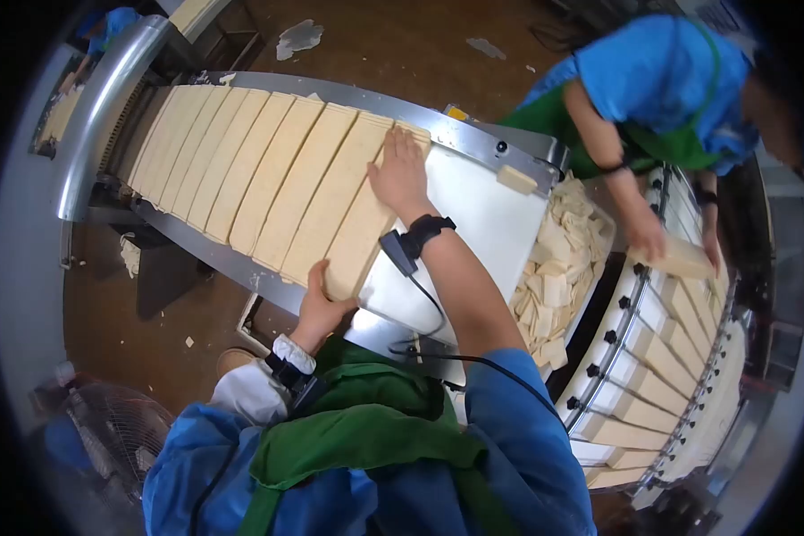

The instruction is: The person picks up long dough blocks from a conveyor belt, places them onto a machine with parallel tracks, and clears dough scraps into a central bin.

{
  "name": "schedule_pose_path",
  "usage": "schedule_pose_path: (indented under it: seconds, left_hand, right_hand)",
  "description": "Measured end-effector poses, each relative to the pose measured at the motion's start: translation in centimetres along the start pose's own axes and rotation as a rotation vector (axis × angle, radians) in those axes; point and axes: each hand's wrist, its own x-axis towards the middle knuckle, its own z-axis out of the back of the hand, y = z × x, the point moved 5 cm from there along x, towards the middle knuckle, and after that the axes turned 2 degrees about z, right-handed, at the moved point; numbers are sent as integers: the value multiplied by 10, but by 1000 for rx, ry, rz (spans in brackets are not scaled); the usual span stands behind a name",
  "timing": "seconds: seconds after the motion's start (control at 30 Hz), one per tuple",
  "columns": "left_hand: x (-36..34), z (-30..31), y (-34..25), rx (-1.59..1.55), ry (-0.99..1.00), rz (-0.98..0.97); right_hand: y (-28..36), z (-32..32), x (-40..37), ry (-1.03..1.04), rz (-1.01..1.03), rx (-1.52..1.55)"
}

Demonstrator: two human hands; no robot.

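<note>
A row of long pale dough strips [268,170] lies side by side on the conveyor. My right hand [400,174] rests on the far end of the nearest strip stack [363,234], its fingers stretched out flat. At the near end of that stack is my left hand [320,308], thumb and fingers apart around its corner. Both hands touch the stack, which stays on the belt. A bare white belt surface [473,223] shows to the right of my right forearm.
A small dough piece [516,180] lies on the metal edge. Dough scraps [558,259] fill a bin at the right. Beyond it, a co-worker's hands [648,234] hold a dough strip over a second conveyor [598,380] with black knobs. A fan [121,429] stands lower left.
</note>
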Motion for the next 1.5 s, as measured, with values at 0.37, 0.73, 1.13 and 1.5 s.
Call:
schedule_pose_path:
  seconds: [0.37, 0.73, 1.13, 1.5]
  left_hand:
    - [-1, -3, -16, -102, 105, -52]
    - [-11, -40, -57, 172, 189, -163]
    - [-16, -115, -108, 678, 345, -568]
    - [-335, -356, -137, 355, 1445, -432]
  right_hand:
    - [-3, 7, 33, 75, -168, -314]
    - [-119, 114, -94, 118, -607, -339]
    - [-107, 202, -339, -84, -622, -263]
    - [-154, 411, -773, -191, -997, -93]
